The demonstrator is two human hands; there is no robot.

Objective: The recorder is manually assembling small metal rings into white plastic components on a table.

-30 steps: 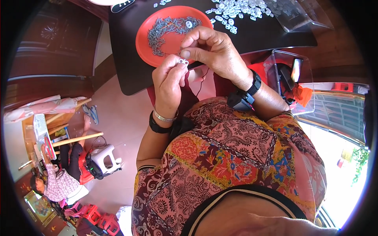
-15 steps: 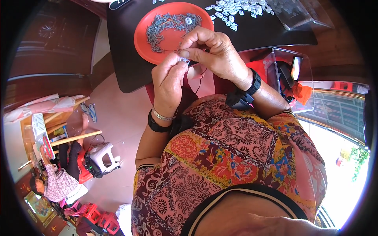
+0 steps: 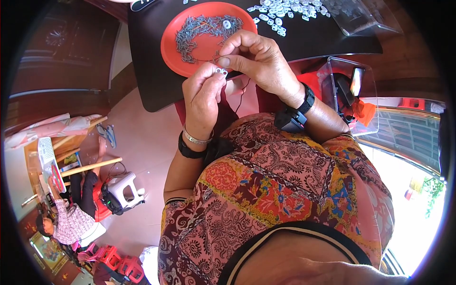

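Note:
Between thumb and forefinger my left hand (image 3: 203, 95) pinches a small white plastic piece (image 3: 221, 71) with holes in it. Just above, the fingertips of my right hand (image 3: 254, 59) are pressed together close to that piece; whatever they grip is too small to make out. Both hands are over the near edge of a round red plate (image 3: 173, 57). Many small grey screw-like pieces (image 3: 187, 35) lie heaped in a ring on the plate, with one white oval piece (image 3: 226, 24) on top of them.
The plate stands on a black table (image 3: 152, 90). Loose white pieces (image 3: 285, 12) are spread at its far right, near a clear plastic box (image 3: 365, 21). Another clear bin (image 3: 351, 95) with an orange item is beside my right arm. A person (image 3: 73, 216) sits at the far left.
My right fingers have shifted very slightly upward, and the white piece has tilted a little in my left fingertips. Otherwise the grip of both hands looks the same.

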